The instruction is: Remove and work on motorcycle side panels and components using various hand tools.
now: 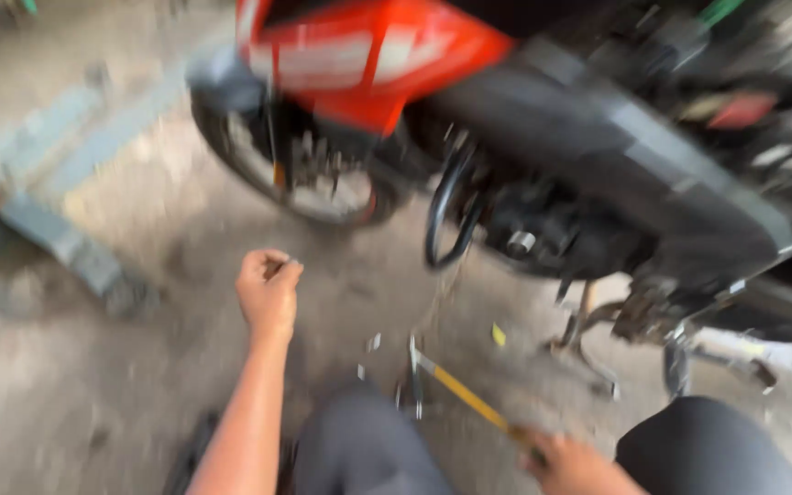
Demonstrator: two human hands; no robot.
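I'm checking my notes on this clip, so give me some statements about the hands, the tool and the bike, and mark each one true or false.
1. The right hand grips a yellow-handled hammer. True.
2. The left hand lies flat and open on the floor. False: it is raised and curled into a loose fist, fingertips pinched together.
3. The motorcycle has red bodywork. True.
4. The hammer's head rests on the motorcycle's seat. False: it is low, near the concrete floor between the person's knees.
5. The front wheel stands left of the engine. True.
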